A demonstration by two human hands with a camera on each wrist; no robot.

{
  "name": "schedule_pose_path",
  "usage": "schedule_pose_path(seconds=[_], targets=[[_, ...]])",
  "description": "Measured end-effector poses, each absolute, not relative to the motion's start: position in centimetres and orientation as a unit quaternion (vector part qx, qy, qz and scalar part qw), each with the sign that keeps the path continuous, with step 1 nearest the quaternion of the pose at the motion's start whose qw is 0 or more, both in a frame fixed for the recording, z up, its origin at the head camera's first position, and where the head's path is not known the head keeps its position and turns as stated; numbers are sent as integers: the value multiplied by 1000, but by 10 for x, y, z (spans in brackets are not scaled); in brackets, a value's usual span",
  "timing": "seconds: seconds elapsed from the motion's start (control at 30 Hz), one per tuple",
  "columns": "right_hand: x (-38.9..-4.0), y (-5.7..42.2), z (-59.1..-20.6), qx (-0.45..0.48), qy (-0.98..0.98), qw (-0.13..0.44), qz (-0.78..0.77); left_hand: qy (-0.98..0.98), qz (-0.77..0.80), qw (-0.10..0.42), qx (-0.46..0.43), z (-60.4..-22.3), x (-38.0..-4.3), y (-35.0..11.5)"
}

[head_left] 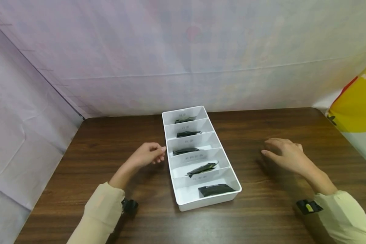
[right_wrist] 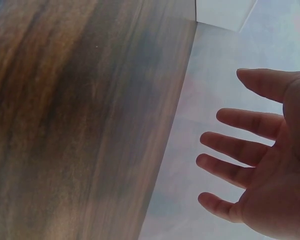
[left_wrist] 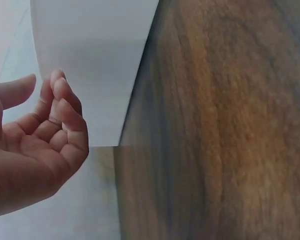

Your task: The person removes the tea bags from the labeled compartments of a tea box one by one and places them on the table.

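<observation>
A long white divided tray [head_left: 183, 191] stands in the middle of the table, its compartments in a row running away from me. Small dark packets lie one to a compartment, among them the nearest packet [head_left: 216, 190], a crumpled packet [head_left: 202, 168] behind it and a third packet [head_left: 186, 151]. Beside the tray's left wall is my left hand [head_left: 147, 154], fingers loosely bent and holding nothing; whether a fingertip touches the rim I cannot tell. My right hand [head_left: 288, 155] hovers over the table to the right, apart from the tray, its fingers spread and relaxed in the right wrist view.
Printed labels, too small to read, mark the compartment dividers. The brown wooden table [head_left: 262, 210] meets a pale cloth curtain [head_left: 183, 67] at the back. A yellow and red cloth [head_left: 357, 105] hangs at the right edge. Each wrist carries a small black strap device [head_left: 129, 206].
</observation>
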State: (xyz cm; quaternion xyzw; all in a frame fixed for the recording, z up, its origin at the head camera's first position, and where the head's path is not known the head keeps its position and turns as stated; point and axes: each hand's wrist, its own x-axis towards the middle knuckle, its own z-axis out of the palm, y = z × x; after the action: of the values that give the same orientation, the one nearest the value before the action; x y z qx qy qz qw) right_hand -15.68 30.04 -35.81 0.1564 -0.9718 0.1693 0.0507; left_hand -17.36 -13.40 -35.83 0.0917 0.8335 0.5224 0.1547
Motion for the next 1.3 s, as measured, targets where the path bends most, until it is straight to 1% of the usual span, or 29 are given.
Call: schedule_pose_path(seconds=[0.13, 0.27, 0.83, 1.1, 1.3], targets=[[-156, 301, -358, 157, -972, 44, 170, 805, 562, 176, 75, -361, -180, -132], [-157, 301, -357, 158, -972, 40, 171, 786, 586, 185, 60, -360, -183, -130], [-158, 299, -356, 165, -970, 32, 173, 771, 623, 126, 37, -358, -189, -121], [-164, 293, -351, 176, -970, 38, 166, 758, 640, 124, 25, -359, -187, -120], [-168, 288, -343, 200, -964, 30, 175, 753, 645, 127, 21, -359, -186, -119]])
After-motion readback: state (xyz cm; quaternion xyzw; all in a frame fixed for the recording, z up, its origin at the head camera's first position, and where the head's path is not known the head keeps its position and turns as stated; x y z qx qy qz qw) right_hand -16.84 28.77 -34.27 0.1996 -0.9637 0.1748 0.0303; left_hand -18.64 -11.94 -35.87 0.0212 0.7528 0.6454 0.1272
